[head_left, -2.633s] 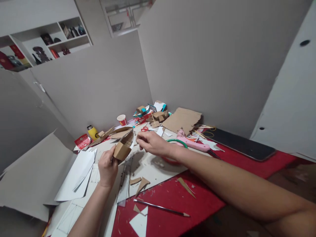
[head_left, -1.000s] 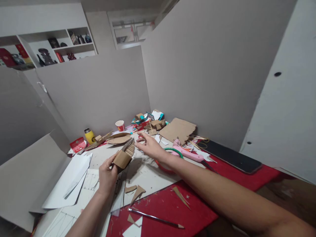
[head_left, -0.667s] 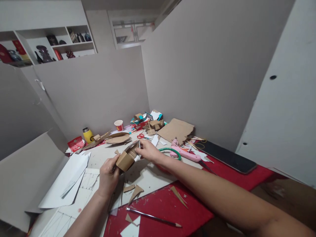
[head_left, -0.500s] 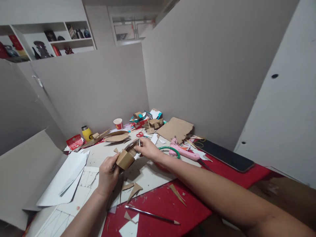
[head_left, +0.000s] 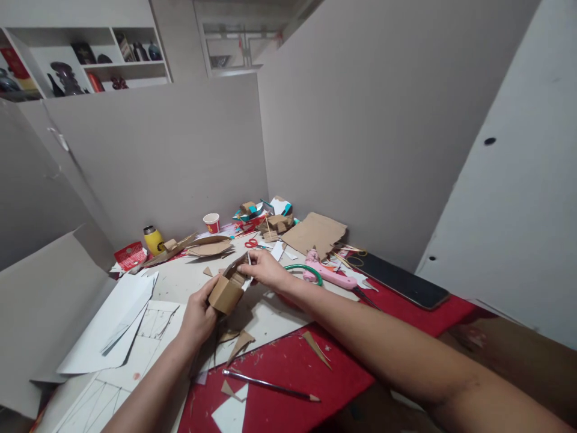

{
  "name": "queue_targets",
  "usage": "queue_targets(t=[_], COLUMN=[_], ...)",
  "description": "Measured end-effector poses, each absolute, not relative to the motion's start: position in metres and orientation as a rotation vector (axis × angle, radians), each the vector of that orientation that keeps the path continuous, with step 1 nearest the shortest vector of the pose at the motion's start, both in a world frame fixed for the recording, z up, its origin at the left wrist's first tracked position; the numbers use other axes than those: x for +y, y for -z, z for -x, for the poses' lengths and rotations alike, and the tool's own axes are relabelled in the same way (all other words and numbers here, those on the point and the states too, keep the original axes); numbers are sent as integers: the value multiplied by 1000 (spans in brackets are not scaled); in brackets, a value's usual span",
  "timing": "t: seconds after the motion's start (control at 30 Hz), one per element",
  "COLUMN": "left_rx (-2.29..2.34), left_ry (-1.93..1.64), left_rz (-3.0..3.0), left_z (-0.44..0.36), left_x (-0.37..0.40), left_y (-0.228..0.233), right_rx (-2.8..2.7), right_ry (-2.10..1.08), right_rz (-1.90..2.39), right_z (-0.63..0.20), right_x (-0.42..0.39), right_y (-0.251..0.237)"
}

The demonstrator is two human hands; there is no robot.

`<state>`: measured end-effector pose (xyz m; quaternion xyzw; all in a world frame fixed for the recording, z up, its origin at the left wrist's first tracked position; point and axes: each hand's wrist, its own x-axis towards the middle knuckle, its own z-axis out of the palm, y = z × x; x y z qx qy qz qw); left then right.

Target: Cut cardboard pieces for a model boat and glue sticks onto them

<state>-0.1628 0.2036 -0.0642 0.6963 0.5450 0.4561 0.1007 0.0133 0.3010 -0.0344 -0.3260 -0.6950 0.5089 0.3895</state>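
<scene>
Two hands share one cardboard model (head_left: 226, 290): the left hand (head_left: 197, 316) grips its near end, the right hand (head_left: 265, 269) pinches its far tip. Beyond the right fingers lie a cardboard sheet (head_left: 315, 231), pink glue gun (head_left: 327, 275) and red scissors (head_left: 250, 243); a pencil (head_left: 269, 385) lies nearer.

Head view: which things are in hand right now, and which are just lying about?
In hand: cardboard boat model, held by left hand and right hand.
Lying about: pencil, pink glue gun, red scissors, paper cup, phone.
</scene>
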Motion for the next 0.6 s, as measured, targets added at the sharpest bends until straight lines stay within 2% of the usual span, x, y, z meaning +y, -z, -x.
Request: queue_targets(t=[0.6], left_rx=[1586], left_ry=[-1355], left_rz=[-2034], left_z=[166], left_x=[205], left_y=[70], right_rx=[-1768], right_ry=[-1252], right_rz=[743], right_z=[-11], right_x=[304], right_y=[45])
